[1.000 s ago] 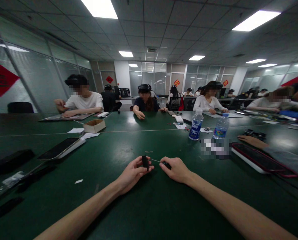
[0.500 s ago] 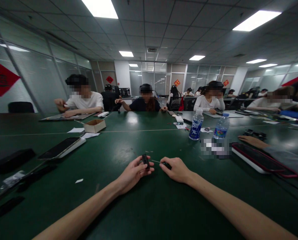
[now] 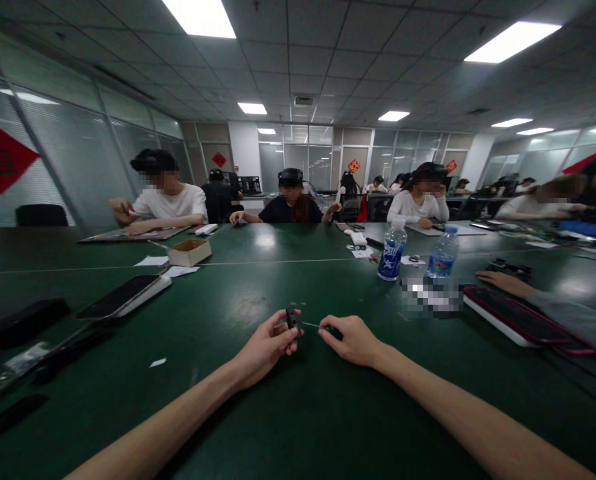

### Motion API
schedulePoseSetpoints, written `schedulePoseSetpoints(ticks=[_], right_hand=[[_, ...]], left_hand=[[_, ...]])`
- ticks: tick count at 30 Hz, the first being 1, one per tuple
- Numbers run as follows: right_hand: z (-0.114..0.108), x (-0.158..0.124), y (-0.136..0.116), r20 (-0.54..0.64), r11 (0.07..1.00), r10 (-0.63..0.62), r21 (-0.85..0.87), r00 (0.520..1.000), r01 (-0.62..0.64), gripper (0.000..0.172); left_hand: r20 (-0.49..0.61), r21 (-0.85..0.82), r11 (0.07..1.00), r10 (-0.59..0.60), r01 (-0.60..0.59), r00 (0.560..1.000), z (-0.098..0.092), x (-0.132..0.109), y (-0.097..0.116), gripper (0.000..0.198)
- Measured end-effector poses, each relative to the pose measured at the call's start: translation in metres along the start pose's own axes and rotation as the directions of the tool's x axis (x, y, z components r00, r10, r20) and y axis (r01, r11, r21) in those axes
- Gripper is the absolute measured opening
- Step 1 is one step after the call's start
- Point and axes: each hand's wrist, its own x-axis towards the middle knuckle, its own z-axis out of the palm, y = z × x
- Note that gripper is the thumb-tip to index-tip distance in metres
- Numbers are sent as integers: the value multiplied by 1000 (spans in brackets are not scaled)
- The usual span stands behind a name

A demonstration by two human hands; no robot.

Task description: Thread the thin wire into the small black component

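Over the green table (image 3: 298,413), my left hand (image 3: 264,347) pinches a small black block-like part (image 3: 292,319) between thumb and fingers. What the part is exactly, I cannot make out. My right hand (image 3: 354,340) is closed around the dark handle of a screwdriver (image 3: 310,325). Its thin metal shaft points left at the black part, and the tip is at or close to the part's right side. Whether the tip touches is too small to tell.
On the left lie a phone (image 3: 123,297), a black case (image 3: 25,321) and an open cardboard box (image 3: 191,253). Two bottles, one blue-labelled (image 3: 391,252) and one clear (image 3: 442,255), stand right of centre. A co-worker's arm (image 3: 553,300) rests at right near a red-edged phone (image 3: 515,317).
The black part has turned a little in my left hand, and its fingers have shifted and curled slightly. My right hand with the screwdriver has stayed nearly in place.
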Motion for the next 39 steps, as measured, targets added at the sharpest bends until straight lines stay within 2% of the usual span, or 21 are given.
schedulePoseSetpoints(ticks=[13,21,39], right_hand=[[-3,-1,-2,1,1000,-25,13,1000,25,27],[-3,-1,-3,36,997,-75,15,997,75,27],[-4,0,-5,57,998,-67,-1,996,68,27]], left_hand=[[-74,-55,998,11,-15,997,0,4,-3,36],[-153,-58,993,90,-99,984,0,5,-6,33],[-107,75,991,120,-113,987,2,4,-5,33]])
